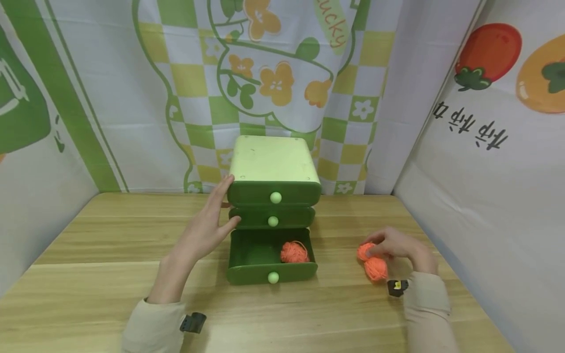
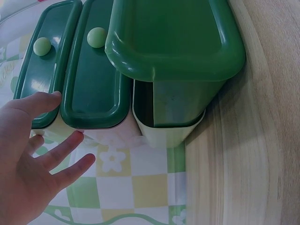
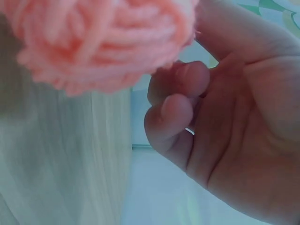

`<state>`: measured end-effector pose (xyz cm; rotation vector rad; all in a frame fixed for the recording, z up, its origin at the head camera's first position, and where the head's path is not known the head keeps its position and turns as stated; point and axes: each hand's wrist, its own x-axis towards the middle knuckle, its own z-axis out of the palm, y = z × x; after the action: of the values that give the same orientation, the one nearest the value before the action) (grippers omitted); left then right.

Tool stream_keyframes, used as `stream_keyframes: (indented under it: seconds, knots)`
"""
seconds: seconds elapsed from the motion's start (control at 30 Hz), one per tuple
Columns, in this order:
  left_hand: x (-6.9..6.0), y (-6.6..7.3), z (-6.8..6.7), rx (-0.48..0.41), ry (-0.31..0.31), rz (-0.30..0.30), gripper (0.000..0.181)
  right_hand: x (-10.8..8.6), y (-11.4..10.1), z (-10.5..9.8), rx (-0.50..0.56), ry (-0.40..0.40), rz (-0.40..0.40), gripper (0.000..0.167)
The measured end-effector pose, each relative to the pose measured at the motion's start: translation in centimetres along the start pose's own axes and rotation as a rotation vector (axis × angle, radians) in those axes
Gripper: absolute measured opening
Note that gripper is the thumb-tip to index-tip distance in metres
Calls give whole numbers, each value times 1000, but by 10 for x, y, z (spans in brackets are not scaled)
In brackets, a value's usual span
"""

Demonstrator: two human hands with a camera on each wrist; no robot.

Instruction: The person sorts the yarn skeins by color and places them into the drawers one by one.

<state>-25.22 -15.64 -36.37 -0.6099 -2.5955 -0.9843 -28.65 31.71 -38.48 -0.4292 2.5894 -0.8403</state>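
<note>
A small green drawer cabinet (image 1: 274, 159) stands on the table with its bottom drawer (image 1: 272, 273) pulled out. Inside that drawer, toward its right side, lies an orange ball of yarn (image 1: 295, 252). My left hand (image 1: 198, 230) rests its spread fingers against the cabinet's left side; in the left wrist view, the fingers are fairly straight beside the two closed upper drawers (image 2: 96, 70). To the right of the cabinet, my right hand (image 1: 393, 242) pinches the farther of two orange yarn balls (image 1: 364, 251). The nearer yarn ball (image 1: 376, 269) touches it and fills the top of the right wrist view.
The wooden table (image 1: 132, 279) extends around the cabinet. A patterned cloth (image 1: 282, 98) hangs close behind it, and pale printed sheets (image 1: 476, 186) border the table on both sides. Round light-green knobs (image 1: 273, 278) stick out from the drawer fronts.
</note>
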Motion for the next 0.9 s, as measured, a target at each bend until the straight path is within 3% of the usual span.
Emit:
stream_keyframes:
  seconds: [0.5,0.9]
  knots:
    - [0,-1,0,12,2,7,96,10,-14,4,47,56,-34,42]
    - [0,-1,0,12,3,-1,95,16,-33,8,20,116,-80,36]
